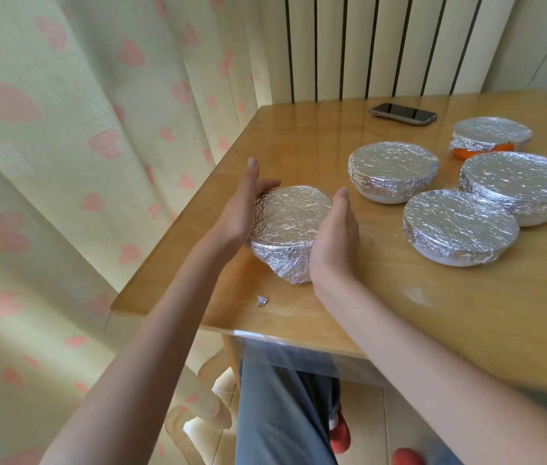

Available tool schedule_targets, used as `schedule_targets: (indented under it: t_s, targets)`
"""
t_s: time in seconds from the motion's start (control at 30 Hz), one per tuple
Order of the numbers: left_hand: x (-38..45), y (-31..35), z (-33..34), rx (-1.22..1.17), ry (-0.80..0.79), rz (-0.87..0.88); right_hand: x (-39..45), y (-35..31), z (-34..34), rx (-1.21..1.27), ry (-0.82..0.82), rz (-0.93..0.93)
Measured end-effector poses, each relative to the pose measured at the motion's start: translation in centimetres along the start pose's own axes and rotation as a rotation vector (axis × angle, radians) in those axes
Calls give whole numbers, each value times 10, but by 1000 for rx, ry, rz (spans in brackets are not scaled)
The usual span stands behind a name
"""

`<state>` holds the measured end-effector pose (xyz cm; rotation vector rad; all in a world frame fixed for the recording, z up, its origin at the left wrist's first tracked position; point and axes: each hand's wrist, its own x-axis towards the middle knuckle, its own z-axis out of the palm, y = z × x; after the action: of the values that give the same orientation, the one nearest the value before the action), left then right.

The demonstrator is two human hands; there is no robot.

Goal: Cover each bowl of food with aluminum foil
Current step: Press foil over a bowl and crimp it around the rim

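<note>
A bowl wrapped all over in crinkled aluminum foil (287, 226) stands near the left edge of the wooden table (399, 297). My left hand (243, 209) presses flat against its left side, and my right hand (335, 233) presses against its right side, fingers straight. Several other foil-covered bowls sit to the right: a white one (393, 169), a nearer white one (460, 226), a larger one (520, 182) and an orange one (490, 135) at the back.
A dark phone (403, 113) lies at the table's far edge. A small foil scrap (261, 300) lies near the front edge. A heart-patterned curtain (80, 146) hangs at the left, and a radiator (366, 45) stands behind the table.
</note>
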<state>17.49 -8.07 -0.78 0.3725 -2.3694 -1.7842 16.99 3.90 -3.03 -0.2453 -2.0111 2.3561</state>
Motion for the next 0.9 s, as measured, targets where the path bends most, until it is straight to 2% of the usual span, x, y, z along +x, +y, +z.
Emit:
schedule_targets:
  t_s: [0.1, 0.2, 0.27, 0.37, 0.47, 0.53, 0.63, 0.7, 0.83, 0.9]
  targets:
    - [-5, -2, 7, -1, 121, -19, 10, -1, -2, -37, -82, 77]
    - [-12, -6, 13, 102, 246, -9, 22, -7, -11, -64, -248, 113]
    - [-17, -4, 8, 190, 199, 34, 26, -9, -25, -117, -317, 74]
    - [-22, 11, -10, 373, 46, 202, 35, -6, -55, -250, -215, -119]
    - [-28, 38, -5, 730, -281, 216, 41, -6, -76, -456, -380, -184]
    - [-26, 51, 10, 999, -420, 219, 42, -10, -80, -554, -494, -225]
    - [-18, 53, 27, 1236, -446, 203, 44, -16, -82, -650, -572, -352]
    - [-15, 47, 29, 1260, -445, 184, 46, -19, -81, -711, -570, -412]
    - [-16, 41, 31, 1246, -413, 198, 46, -20, -78, -834, -440, -544]
    - [-16, 41, 32, 1244, -406, 201, 42, -16, -75, -756, -391, -468]
